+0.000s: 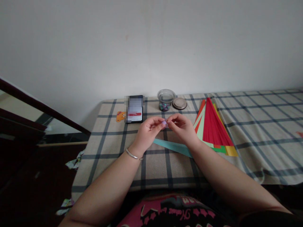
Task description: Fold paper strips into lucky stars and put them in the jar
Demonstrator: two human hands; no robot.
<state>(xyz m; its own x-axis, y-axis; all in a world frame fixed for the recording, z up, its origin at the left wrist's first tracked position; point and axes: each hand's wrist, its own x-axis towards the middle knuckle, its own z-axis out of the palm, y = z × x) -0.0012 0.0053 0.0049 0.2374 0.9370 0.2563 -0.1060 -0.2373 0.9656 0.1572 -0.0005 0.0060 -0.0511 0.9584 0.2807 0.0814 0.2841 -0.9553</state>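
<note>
both hands, left hand [148, 127] and right hand [181, 125], pinch a small, part-folded lilac paper piece [164, 124]; its teal strip [172, 147] trails unfolded, so folding looks unfinished.

A beige woven tablecloth [165, 164] carries a check of dark grey-blue lines; near the middle lies a long teal paper strip [174, 147]; to the right, a fan of paper strips [213, 129] shows mostly red, with pale green at its left edge, orange and yellow at the right, and bright green at the near end; the tiny folded paper piece [164, 123] between the fingertips is pale lilac; a thin silver bangle [133, 154] circles the left wrist; at the far side, a clear plastic cup [166, 100] holds multicoloured bits; a round lid [179, 103] is brownish-grey; a small orange sticker [120, 116] lies far left; the wall [151, 44] is plain white.
</note>
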